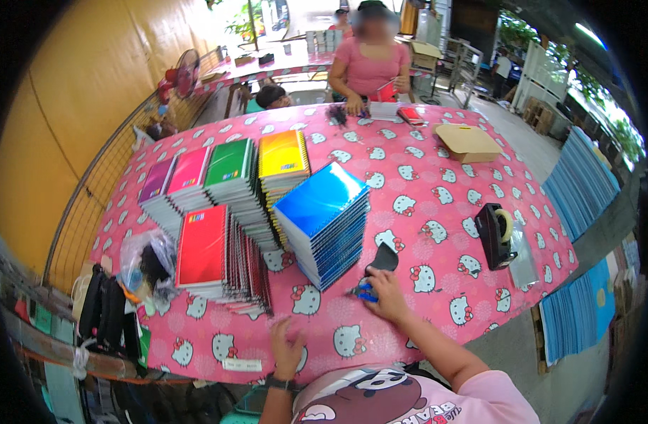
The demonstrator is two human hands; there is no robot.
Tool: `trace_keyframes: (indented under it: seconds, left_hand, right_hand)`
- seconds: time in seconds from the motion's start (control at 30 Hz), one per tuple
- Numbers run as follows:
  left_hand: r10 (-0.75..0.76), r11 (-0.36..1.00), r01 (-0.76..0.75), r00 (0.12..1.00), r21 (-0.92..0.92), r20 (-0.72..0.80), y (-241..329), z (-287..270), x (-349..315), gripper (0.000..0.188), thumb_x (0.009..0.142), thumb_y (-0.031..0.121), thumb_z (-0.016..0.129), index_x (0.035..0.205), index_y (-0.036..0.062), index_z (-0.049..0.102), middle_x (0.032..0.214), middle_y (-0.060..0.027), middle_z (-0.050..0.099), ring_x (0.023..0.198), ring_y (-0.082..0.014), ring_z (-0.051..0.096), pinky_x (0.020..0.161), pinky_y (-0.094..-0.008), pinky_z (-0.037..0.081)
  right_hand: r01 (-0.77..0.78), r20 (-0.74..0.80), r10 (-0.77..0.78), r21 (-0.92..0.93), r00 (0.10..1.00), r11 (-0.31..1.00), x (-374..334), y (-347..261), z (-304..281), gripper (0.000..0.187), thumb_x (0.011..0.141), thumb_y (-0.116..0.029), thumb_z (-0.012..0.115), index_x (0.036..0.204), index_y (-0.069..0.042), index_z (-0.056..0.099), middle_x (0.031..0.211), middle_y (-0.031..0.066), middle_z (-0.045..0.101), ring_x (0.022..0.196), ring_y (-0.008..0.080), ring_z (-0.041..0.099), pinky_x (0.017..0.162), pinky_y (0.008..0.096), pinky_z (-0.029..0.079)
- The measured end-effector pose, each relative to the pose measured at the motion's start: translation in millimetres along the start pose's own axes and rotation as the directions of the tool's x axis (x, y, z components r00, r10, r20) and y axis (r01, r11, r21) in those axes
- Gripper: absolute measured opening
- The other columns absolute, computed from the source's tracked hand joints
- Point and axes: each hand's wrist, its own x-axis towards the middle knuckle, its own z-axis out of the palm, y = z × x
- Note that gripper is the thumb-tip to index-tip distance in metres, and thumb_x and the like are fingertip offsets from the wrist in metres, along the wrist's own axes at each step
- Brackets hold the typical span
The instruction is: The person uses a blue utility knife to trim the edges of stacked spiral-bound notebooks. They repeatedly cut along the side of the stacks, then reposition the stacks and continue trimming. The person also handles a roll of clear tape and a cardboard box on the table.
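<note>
My right hand (387, 295) is closed around a small blue tool (367, 291), its kind partly hidden by my fingers. Just beyond that hand lies a flat black piece (384, 258). A tall stack of blue spiral notebooks (321, 201) stands beside it, to the left. My left hand (287, 348) rests near the table's front edge, fingers apart and nothing in it. In front of it, to the left, is a stack of red spiral notebooks (203, 247). Farther back stand yellow (283, 154), green (230, 162), pink (188, 169) and purple (158, 178) notebook stacks.
A black tape dispenser (495, 239) and a cardboard box (468, 143) are on the table's right side. A plastic bag (146, 265) and black pouches (102, 304) sit at the left edge. Across the table, a person (372, 63) handles a red item. Blue sheet stacks (578, 184) stand right.
</note>
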Motion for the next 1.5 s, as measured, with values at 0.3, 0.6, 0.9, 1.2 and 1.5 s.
trace_keyframes:
  seconds: [0.3, 0.6, 0.9, 1.2, 1.5]
  left_hand:
    - [-0.036, 0.998, 0.037, 0.999, -0.049, 0.016, 9, 60, 105, 0.128, 0.048, 0.02, 0.089, 0.143, -0.0054, 0.005, 0.145, -0.0276, 0.022, 0.134, -0.0374, 0.027, 0.11, -0.04, 0.025]
    - [0.09, 0.995, -0.083, 0.99, -0.062, 0.107, 22, 63, 127, 0.126, 0.042, 0.016, 0.086, 0.141, -0.0058, 0.011, 0.134, -0.0268, 0.037, 0.124, -0.0388, 0.038, 0.106, -0.0419, 0.032]
    - [0.074, 0.996, -0.079, 0.993, 0.047, 0.094, 19, 69, 132, 0.12, 0.045, 0.019, 0.084, 0.14, -0.0051, 0.014, 0.129, -0.0274, 0.042, 0.119, -0.0404, 0.042, 0.102, -0.0445, 0.036]
    - [0.043, 0.996, -0.046, 0.998, 0.08, 0.039, 14, 75, 128, 0.119, 0.046, 0.02, 0.083, 0.141, -0.0027, 0.015, 0.129, -0.0262, 0.043, 0.118, -0.0406, 0.043, 0.1, -0.045, 0.037]
    - [0.052, 0.995, -0.063, 0.989, 0.079, 0.138, 10, 69, 133, 0.118, 0.045, 0.021, 0.084, 0.139, -0.0025, 0.017, 0.132, -0.0264, 0.039, 0.121, -0.0414, 0.039, 0.103, -0.0462, 0.033]
  right_hand:
    - [-0.194, -0.111, 0.194, 0.011, 0.975, 0.981, -24, 47, -23, 0.044, 0.065, -0.02, 0.075, 0.102, -0.007, 0.057, 0.123, 0.0126, 0.053, 0.112, 0.0336, 0.046, 0.095, 0.0445, 0.036]
    - [-0.226, -0.113, 0.221, -0.031, 0.969, 0.974, -27, 46, -27, 0.047, 0.062, -0.017, 0.076, 0.103, -0.007, 0.055, 0.123, 0.0122, 0.051, 0.113, 0.0332, 0.045, 0.093, 0.044, 0.037]
    - [-0.215, -0.103, 0.211, -0.038, 0.972, 0.976, -27, 45, -29, 0.048, 0.061, -0.017, 0.076, 0.102, -0.007, 0.054, 0.123, 0.013, 0.051, 0.112, 0.0338, 0.046, 0.092, 0.0436, 0.037]
    - [-0.212, -0.096, 0.208, -0.025, 0.973, 0.977, -24, 50, -28, 0.045, 0.064, -0.019, 0.075, 0.102, -0.006, 0.055, 0.121, 0.0135, 0.052, 0.11, 0.0342, 0.046, 0.092, 0.0441, 0.037]
    - [-0.24, -0.11, 0.237, -0.013, 0.965, 0.971, -28, 45, -29, 0.044, 0.065, -0.019, 0.074, 0.102, -0.008, 0.055, 0.122, 0.0123, 0.052, 0.109, 0.0329, 0.046, 0.092, 0.0435, 0.038]
